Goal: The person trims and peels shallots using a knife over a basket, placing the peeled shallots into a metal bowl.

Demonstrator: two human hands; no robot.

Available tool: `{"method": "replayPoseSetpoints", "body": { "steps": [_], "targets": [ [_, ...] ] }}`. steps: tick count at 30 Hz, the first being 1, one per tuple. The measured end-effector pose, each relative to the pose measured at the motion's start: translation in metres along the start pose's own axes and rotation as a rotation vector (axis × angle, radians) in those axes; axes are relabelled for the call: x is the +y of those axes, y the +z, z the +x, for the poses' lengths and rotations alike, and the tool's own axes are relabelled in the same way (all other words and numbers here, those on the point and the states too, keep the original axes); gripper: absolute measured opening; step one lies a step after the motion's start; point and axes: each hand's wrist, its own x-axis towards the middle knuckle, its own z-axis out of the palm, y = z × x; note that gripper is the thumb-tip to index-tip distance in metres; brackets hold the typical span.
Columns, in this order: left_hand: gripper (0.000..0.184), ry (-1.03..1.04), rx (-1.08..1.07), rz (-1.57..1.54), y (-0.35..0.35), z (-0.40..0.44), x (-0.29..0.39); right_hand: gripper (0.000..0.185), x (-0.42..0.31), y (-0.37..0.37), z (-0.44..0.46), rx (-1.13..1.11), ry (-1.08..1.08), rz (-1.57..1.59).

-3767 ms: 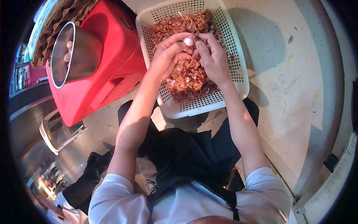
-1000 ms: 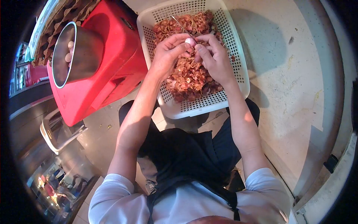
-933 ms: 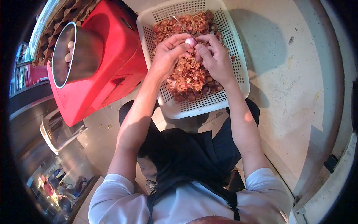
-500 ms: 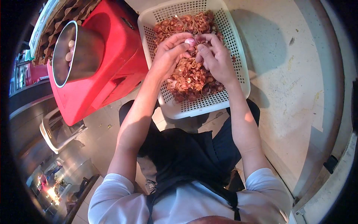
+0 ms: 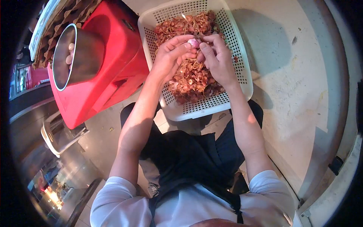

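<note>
Wearing a white top [image 5: 181,208] under a black apron [image 5: 181,151], the person reaches both bare forearms straight ahead, and here's the action — two hands drawn close together over the basket [image 5: 247,75]! The left hand [image 5: 170,55] has a small pink-and-white bulb [image 5: 194,43] pinched between thumb and fingers, out at the fingertips. Right beside it, the right hand [image 5: 217,56] has its thumb and fingers curled in at the bulb's other side; whether they grip it or something thin, I can't tell from here.

Below the hands, the white perforated basket carries a thick heap of reddish-brown skins [image 5: 193,77], spread from near the close edge to beyond the fingers. A pale tip [image 5: 184,16] shows over the far part of that heap — what it belongs to is unclear.

Over on the left stands a red plastic stand [image 5: 121,49], and on it a metal pot [image 5: 89,56] with a few round, pale pieces [image 5: 69,59] inside. Just past the pot, a brown molded tray [image 5: 53,38] with ridges and cups reaches up toward the corner of the view.
</note>
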Motion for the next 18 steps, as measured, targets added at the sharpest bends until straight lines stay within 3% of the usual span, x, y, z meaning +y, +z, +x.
{"method": "replayPoseSetpoints", "body": {
  "steps": [3,9,18],
  "targets": [
    [0.03,-0.016,-0.013,-0.024,-0.001,-0.001,0.002,0.022,-0.003,-0.004,0.0,0.035,0.091,0.021],
    [0.03,-0.035,-0.015,-0.1,-0.004,0.002,0.0,0.027,-0.013,-0.004,-0.002,-0.101,0.021,0.071],
    [0.028,-0.023,-0.018,-0.08,0.001,0.0,0.003,0.03,-0.006,-0.002,-0.005,-0.114,-0.039,-0.062]
  ]
}}
